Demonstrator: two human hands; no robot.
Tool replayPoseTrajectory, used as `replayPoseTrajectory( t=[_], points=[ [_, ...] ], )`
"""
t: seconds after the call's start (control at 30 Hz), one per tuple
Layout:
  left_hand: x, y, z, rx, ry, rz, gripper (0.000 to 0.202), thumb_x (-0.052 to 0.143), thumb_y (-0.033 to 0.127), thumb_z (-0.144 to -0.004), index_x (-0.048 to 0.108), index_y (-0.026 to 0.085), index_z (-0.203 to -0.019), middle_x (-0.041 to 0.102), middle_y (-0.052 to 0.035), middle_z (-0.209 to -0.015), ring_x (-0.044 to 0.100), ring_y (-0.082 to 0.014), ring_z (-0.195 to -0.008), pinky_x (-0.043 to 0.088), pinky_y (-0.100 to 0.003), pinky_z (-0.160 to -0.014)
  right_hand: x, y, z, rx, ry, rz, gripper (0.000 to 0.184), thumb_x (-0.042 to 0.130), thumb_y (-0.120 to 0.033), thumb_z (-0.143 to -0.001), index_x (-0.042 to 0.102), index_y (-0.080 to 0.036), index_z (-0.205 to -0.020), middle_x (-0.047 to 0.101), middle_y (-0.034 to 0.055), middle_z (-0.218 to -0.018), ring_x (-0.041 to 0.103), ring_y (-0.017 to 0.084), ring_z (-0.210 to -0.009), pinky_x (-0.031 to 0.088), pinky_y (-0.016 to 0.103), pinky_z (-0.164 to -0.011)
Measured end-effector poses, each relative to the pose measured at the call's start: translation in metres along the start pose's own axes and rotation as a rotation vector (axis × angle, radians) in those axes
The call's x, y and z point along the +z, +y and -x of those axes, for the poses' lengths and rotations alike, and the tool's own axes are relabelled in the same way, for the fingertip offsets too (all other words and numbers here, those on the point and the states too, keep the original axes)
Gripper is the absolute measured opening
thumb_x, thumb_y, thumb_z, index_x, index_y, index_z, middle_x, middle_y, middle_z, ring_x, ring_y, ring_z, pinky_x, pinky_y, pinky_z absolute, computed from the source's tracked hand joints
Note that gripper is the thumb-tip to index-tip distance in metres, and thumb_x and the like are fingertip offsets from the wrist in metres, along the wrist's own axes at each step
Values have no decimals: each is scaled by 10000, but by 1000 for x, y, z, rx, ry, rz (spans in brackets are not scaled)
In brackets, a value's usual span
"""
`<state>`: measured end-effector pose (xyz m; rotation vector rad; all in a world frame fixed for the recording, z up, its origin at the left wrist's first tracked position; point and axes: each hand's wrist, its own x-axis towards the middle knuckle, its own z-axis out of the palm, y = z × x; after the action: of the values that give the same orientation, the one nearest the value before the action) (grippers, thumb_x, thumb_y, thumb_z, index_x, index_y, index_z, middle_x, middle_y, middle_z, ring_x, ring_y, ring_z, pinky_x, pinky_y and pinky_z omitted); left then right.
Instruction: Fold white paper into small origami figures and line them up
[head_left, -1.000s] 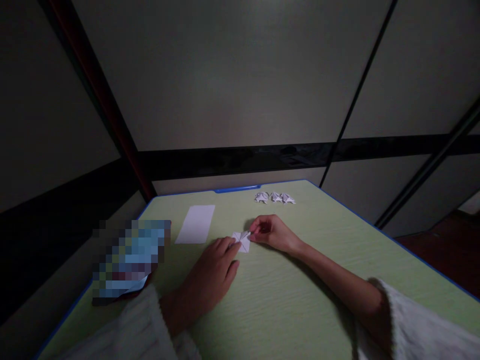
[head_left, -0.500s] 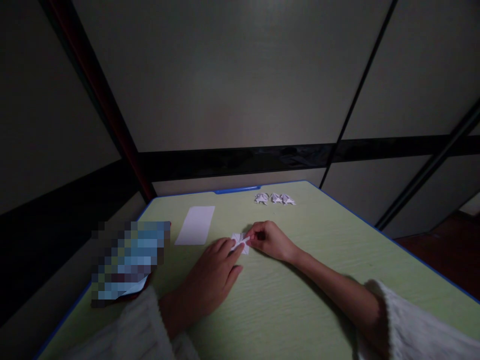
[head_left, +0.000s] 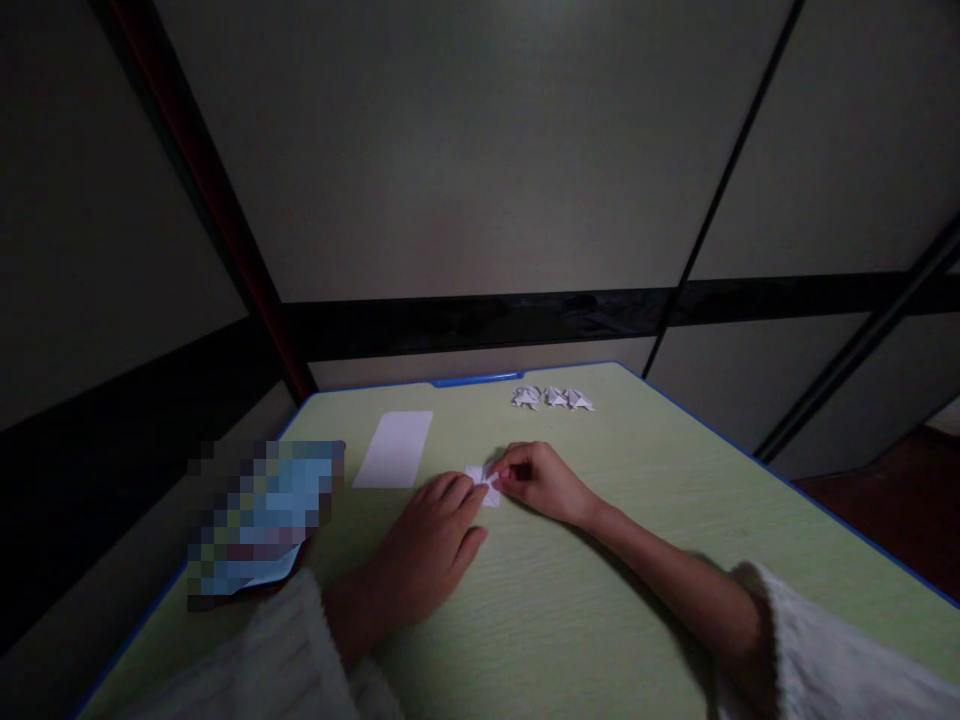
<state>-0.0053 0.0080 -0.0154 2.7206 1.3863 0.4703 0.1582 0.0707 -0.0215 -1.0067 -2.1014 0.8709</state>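
Observation:
A small folded piece of white paper (head_left: 492, 496) lies on the table between my hands, partly covered by fingers. My left hand (head_left: 431, 540) rests over its left side, fingers stretched out and pressing it against the tabletop, thumb apart. At the paper's right edge my right hand (head_left: 541, 480) is closed in a pinch on a raised flap. Three small folded white paper figures (head_left: 526, 398) stand in a row beyond my hands. A flat white paper sheet (head_left: 394, 450) lies past my left hand.
The light green table (head_left: 600, 620) has a blue edge and a blue strip (head_left: 478, 380) at its far side. A tablet-like device (head_left: 262, 530) with a blurred-out screen lies at the left. Cabinet panels (head_left: 480, 180) rise directly behind the table.
The view has shifted very slightly. My left fingertips have moved a little over the folded paper, while my right hand keeps its pinch at the same edge.

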Motion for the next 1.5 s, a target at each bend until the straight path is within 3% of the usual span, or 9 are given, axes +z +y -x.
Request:
replayPoseTrajectory(
  t=[0.3, 0.63, 0.83, 1.03, 1.5],
  points=[
    [-2, -1, 1, 20, -1, -33, 331, 394, 222, -786, 427, 166, -1110, 489, -79, -1095, 403, -199, -1041, 328, -359, -911, -4, 3, -5, -42, -26, 30, 135, 518, -43, -621, 642, -83, -656, 525, 20, -590, 446, 71, -509, 351, 172, -474],
    [-4, -1, 1, 36, -5, -43, 294, 390, 208, -786, 449, 167, -1071, 503, -79, -1080, 411, -198, -1041, 335, -365, -909, -21, 9, -7, -407, -186, 201, 168, 470, -113, -738, 637, -101, -733, 552, 55, -688, 507, 97, -624, 401, 197, -581],
    [-2, -2, 0, 40, 8, -52, 249, 399, 203, -779, 460, 152, -1014, 503, -88, -1067, 411, -204, -1036, 331, -363, -909, -28, 7, -5, -540, -245, 393, 233, 399, -148, -790, 627, -111, -823, 543, 69, -763, 511, 106, -680, 402, 209, -617],
    [-1, -2, 1, 24, 0, -55, 367, 394, 202, -780, 367, 147, -1142, 474, -91, -1111, 402, -206, -1034, 332, -364, -901, -30, 6, -5, -599, -274, 613, 249, 389, -129, -783, 615, -142, -886, 553, 68, -808, 506, 118, -709, 382, 216, -623],
    [-4, 0, -1, 25, -44, -79, 308, 375, 214, -790, 416, 162, -1091, 493, -78, -1050, 418, -208, -981, 354, -371, -849, -30, 2, -3, -638, -275, 800, 211, 398, -171, -796, 596, -156, -866, 554, 51, -770, 490, 117, -704, 326, 226, -580]
  ],
)
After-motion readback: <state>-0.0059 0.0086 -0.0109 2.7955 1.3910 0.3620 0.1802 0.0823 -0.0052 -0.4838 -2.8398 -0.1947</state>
